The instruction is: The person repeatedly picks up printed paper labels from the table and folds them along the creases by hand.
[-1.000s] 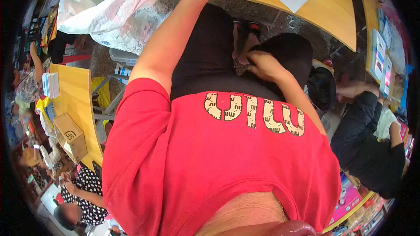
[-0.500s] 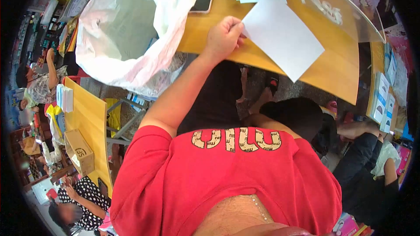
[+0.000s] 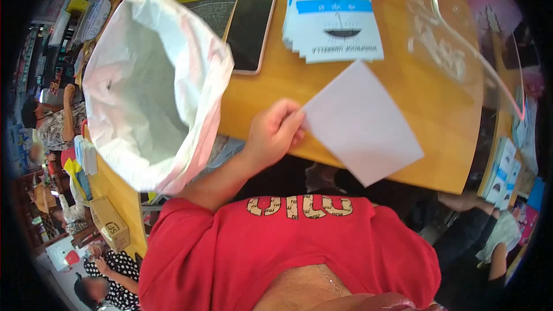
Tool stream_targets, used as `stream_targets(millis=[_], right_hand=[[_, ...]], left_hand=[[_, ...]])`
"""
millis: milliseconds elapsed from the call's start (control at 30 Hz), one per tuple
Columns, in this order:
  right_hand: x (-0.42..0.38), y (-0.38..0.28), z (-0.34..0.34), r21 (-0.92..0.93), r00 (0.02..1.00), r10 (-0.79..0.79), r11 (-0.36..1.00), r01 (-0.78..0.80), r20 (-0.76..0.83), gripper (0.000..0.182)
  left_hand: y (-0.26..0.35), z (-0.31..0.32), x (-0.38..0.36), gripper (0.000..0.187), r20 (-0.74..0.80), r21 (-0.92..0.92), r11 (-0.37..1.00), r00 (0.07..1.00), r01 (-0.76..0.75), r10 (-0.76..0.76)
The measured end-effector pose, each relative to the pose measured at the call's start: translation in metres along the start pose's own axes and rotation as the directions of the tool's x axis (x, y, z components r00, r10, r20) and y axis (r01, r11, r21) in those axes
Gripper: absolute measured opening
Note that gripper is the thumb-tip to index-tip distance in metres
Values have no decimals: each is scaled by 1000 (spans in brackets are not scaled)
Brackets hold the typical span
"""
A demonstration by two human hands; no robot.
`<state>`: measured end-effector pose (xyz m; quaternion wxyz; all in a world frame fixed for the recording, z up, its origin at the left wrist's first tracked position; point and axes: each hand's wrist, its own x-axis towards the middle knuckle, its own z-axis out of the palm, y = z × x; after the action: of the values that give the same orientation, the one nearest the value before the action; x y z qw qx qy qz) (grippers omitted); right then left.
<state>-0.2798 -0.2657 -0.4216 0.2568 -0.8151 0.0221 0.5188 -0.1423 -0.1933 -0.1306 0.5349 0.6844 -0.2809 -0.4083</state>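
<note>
My left hand (image 3: 276,131) pinches the left corner of a blank white sheet of paper (image 3: 366,126), thumb on top. The sheet hangs over the near edge of the wooden table (image 3: 443,138). Just beyond it lies a stack of printed umbrella cards (image 3: 340,46) with a blue band and umbrella pictures. To the left of my hand stands a large white woven sack (image 3: 210,98), its mouth wide open. A phone (image 3: 250,34) with a dark screen rests between the sack and the cards. My right hand is out of sight; only the right sleeve shows.
A clear plastic panel (image 3: 461,40) stands at the table's right side. On the left, another table (image 3: 124,196) carries a cardboard box (image 3: 109,224) and a stack of cards (image 3: 86,156). Other people are at the left and right. More printed cards (image 3: 501,167) lie at far right.
The view has shifted, so the table, sack and card stack sit lower and more of them shows. My left hand still holds the sheet at its corner.
</note>
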Motion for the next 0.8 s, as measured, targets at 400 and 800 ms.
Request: stream_targets(millis=[400,800], right_hand=[[-36,7,-23,14,993,-18,1000,20,-118,27],[-231,-132,17,545,691,228,791,280,-686,22]], left_hand=[[0,-2,5,12,18,-21,1000,1000,-15,16],[-19,0,10,17,-39,-188,962,980,-200,196]])
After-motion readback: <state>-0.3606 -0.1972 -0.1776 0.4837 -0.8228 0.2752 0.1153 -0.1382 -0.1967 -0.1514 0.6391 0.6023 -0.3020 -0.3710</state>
